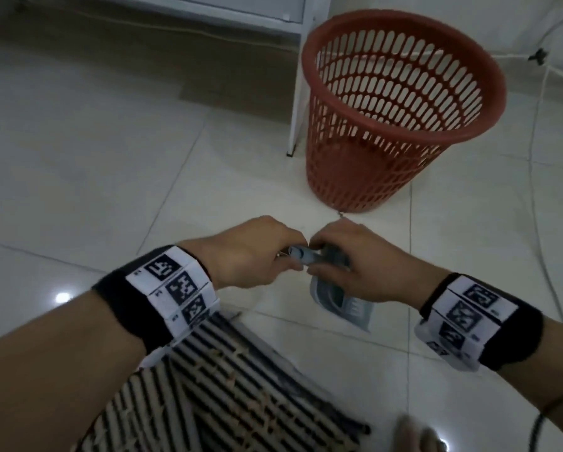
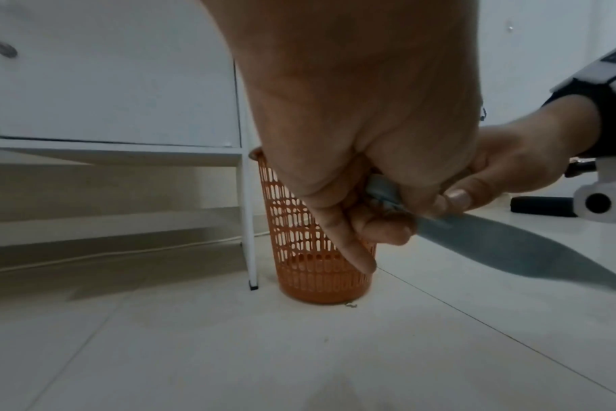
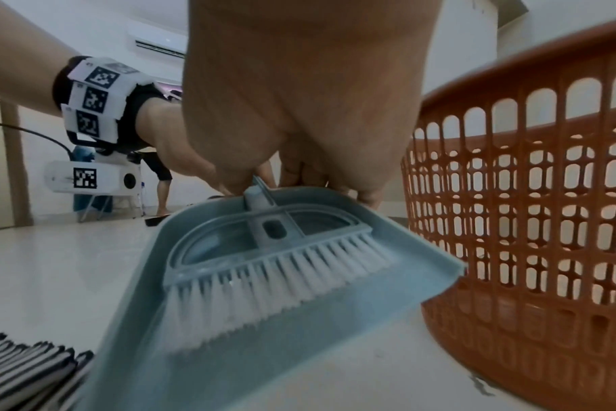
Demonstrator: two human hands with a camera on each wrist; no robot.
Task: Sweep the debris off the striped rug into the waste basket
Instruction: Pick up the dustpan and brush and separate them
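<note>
A grey-blue dustpan hangs tilted just above the floor, with a white-bristled brush nested in it. Both hands meet at its grey handle. My left hand curls its fingers round the handle's end, and my right hand grips the handle just above the pan. The orange slotted waste basket stands upright just beyond the hands. The black-and-white striped rug lies below my left forearm. A small dark scrap lies on the tile at the basket's base.
A white cabinet on thin legs stands directly left of the basket. A white cable runs over the pale tiles on the right. In the right wrist view, a person's legs show far across the room.
</note>
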